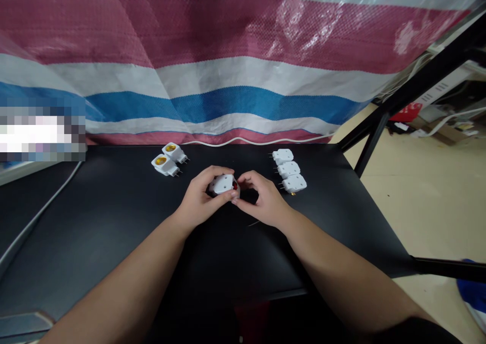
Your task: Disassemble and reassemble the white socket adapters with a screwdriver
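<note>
My left hand (201,195) is closed around a white plug-in lamp holder (221,184) above the middle of the black table. Its flat face with small holes is turned up, and a red part shows at its right end. My right hand (261,195) has thumb and fingers curled at that right end, the thumb touching the edge. What lies between the right fingertips is partly hidden. Two similar lamp holders (164,165) lie to the left with brass screw sockets up and pins pointing right. Three more lamp holders (289,169) form a column to the right, pins pointing left.
The black table (114,243) ends at a striped plastic sheet (235,101) behind. A white cable (243,140) runs along its back edge, another cable (41,210) down the left. A blurred-out bright object (34,134) stands at left. Black metal frame bars (413,91) rise at right.
</note>
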`<state>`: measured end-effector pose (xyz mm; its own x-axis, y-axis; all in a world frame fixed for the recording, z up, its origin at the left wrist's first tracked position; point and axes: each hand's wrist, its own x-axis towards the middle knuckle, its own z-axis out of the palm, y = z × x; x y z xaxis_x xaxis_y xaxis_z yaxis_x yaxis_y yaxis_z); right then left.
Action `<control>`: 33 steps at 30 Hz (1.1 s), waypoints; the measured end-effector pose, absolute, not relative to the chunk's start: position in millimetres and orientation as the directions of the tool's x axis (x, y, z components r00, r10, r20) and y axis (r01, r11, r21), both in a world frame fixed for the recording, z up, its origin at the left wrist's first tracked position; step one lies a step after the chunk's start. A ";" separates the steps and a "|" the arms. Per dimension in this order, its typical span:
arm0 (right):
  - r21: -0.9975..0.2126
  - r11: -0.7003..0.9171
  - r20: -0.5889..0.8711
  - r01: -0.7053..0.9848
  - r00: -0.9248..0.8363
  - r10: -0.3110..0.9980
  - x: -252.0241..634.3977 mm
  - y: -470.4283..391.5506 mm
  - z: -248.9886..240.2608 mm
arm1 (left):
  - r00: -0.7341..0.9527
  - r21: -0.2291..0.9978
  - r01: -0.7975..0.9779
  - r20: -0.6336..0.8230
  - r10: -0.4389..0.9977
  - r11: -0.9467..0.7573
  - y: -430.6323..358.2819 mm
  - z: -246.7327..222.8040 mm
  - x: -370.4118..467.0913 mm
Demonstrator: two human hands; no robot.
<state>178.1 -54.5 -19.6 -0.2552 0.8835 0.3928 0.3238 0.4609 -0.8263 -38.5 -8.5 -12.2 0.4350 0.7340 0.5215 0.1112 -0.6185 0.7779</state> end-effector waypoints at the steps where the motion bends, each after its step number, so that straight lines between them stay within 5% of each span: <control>1: -0.826 0.461 0.391 0.324 -0.258 0.883 178.1 -54.6 -19.9 | 0.436 0.772 0.114 0.527 0.730 -0.625 -8.4 -11.7 -38.6; 33: -0.864 0.437 0.404 0.250 -0.172 0.898 176.6 -54.3 -22.4 | 0.497 0.734 0.134 0.531 0.686 -0.666 -5.7 -10.2 -39.5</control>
